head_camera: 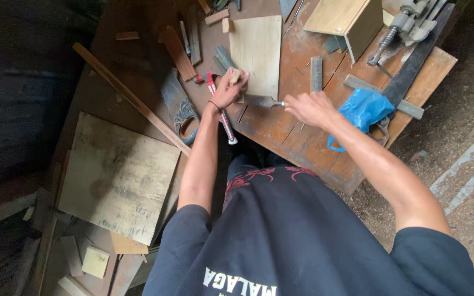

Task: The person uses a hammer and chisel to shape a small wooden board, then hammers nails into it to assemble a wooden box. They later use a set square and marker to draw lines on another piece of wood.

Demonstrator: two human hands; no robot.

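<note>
- Your left hand (229,87) is closed around a small wooden block (235,75), pressing it down at the lower left corner of the pale plywood panel (257,52) that lies flat on the workbench (281,131).
- Your right hand (312,107) is clenched on the handle end of a chisel (264,101); its flat blade lies low across the bench and points at the block and the panel's bottom edge.
- The two hands are apart, joined only by the line of the tool between them.
- By the look of it you are at the paring step: the block is steadied, and the blade is set against it or just beside it. Whether the edge actually touches wood I cannot tell.
- The next push calls for a firm hold on the block, your left fingers kept out of the blade's line, and a low, shallow angle.
- A red-and-white marker (225,118) lies just below your left wrist, and a handsaw (181,107) rests to its left.
- A blue plastic bag (361,109) sits just beside your right forearm; mind it does not snag your elbow.
</note>
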